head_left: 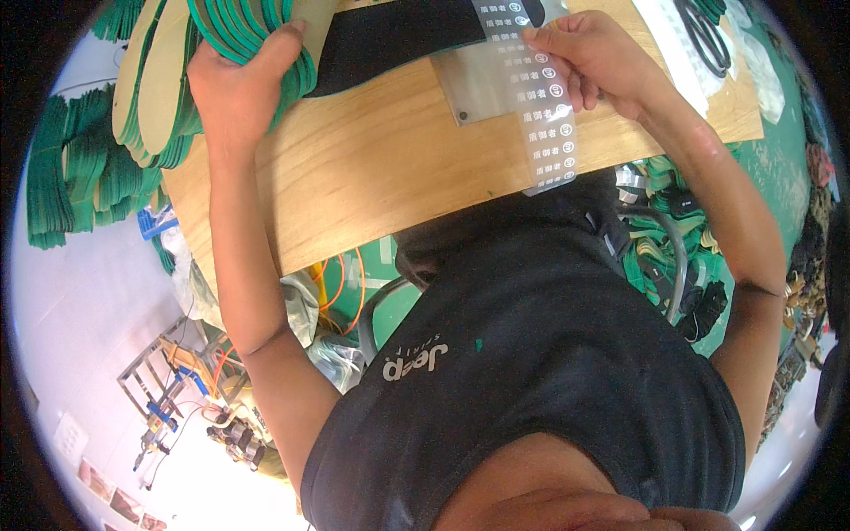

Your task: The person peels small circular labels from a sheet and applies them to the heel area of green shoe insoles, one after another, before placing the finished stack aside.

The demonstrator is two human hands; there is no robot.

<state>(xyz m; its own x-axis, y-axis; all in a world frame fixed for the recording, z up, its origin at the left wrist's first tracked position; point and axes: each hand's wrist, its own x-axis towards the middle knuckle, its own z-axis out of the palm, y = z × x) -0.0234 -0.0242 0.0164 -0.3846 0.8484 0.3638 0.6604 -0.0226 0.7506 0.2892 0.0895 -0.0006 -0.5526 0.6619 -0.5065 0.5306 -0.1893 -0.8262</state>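
Note:
My left hand is closed round the near edge of a fanned stack of green insoles at the top left of the table. Beside it a black insole lies flat, its right end under a see-through plastic strip. White printed marks run in rows down this strip, which hangs past the table's near edge. Pinched between the thumb and fingers of my right hand is the strip's right edge. Partly beneath the strip sits a greyish flat plate with a dark dot at its corner.
Cream-and-green insoles are piled left of my left hand, with more green stacks beyond. Black-handled scissors lie at the wooden table's far right. Below are a metal chair frame, heaped insoles and orange hoses.

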